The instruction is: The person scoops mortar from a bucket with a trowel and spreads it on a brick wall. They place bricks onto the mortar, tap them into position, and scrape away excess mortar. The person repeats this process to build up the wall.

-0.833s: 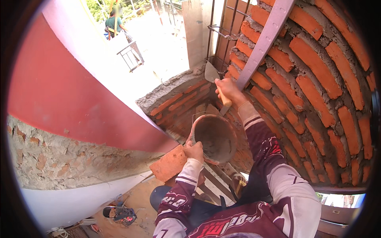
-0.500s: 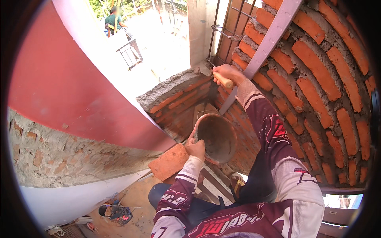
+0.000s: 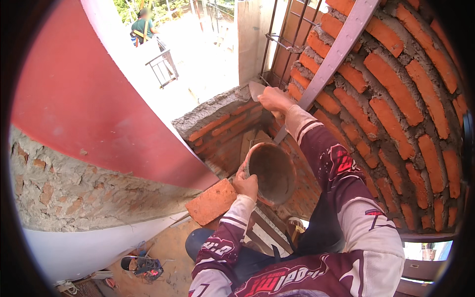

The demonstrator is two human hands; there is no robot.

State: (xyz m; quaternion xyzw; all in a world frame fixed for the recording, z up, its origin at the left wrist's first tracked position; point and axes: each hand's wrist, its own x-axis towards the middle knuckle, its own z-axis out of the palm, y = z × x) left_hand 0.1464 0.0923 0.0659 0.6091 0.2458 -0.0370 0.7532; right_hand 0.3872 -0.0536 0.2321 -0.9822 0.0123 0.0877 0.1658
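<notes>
My right hand (image 3: 275,100) is closed around a trowel, most of its handle hidden by my fingers. The trowel's blade (image 3: 256,91) is over the right end of the mortar bed (image 3: 213,110) on top of the low brick wall. Below, my left hand (image 3: 245,184) grips the rim of a round bucket (image 3: 272,174), thumb over the edge. The bucket tilts toward me, its inside grey with mortar residue. A loose orange brick (image 3: 212,202) lies right beside my left wrist; what supports it is hidden.
A tall brick wall (image 3: 396,94) rises on the right, crossed by a slanted metal strip (image 3: 341,47). Upright rebar (image 3: 269,42) stands beyond the low wall. A red-painted curved wall (image 3: 99,109) is on the left. Tools (image 3: 143,266) lie on the floor. Another person (image 3: 143,25) is far off.
My right hand has turned and shifted slightly left and nearer, so the trowel handle is now mostly hidden and the blade shows more. My left hand, the bucket and the brick stay put.
</notes>
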